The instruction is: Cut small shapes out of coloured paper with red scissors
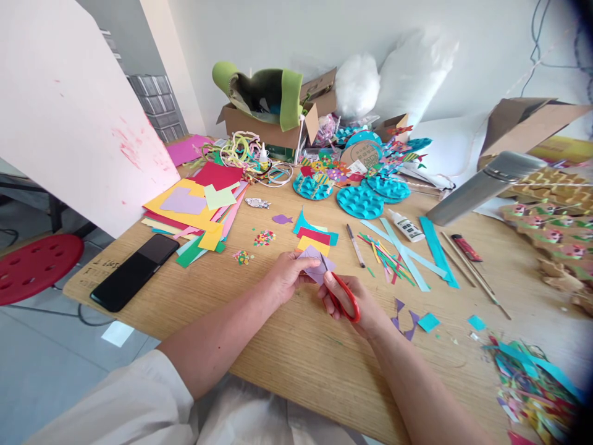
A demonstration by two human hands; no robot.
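Note:
Near the middle of the wooden table, my left hand (288, 277) pinches a light purple paper (311, 254) that has faint drawn lines on it. My right hand (354, 301) is wrapped round the red handles of the scissors (348, 298), whose blades lie at the paper's right part. Just beyond the paper are a yellow piece (313, 246), a red piece (317, 233) and a blue cut piece (303, 224). A purple paper fish (282, 219) lies further left, by a pile of small colored dots (264, 238).
A black phone (135, 272) and stacked colored papers (188, 207) are at the left. Rightward lie a pen (356, 245), paper strips (391, 253), a glue bottle (406, 226), a grey flask (482, 188) and paper scraps (532, 389). Blue scaly discs (359, 201) stand behind.

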